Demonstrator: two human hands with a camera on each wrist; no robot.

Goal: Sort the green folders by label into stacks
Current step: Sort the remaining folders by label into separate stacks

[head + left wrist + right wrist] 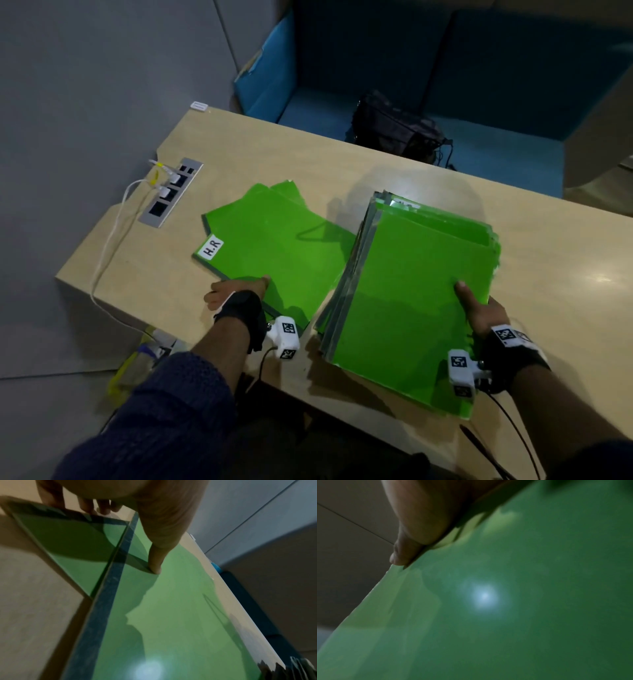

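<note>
Currently, two groups of green folders lie on the bench (428,171). At nine o'clock sits the small H.R stack (274,246), its white label (212,248) at the near-left corner; at three o'clock stands the thick unsorted pile (411,308), tilted and partly overhanging the bench's near edge. The left hand (236,294) is rested at the H.R stack's near edge, thumb pressed flat on the cover, fingers curled at the edge. The right hand (479,311) is clamped on the pile's right edge, thumb on top. For this step to go well, the H.R stack should probably be squared before release, and the next label should be read before lifting.
</note>
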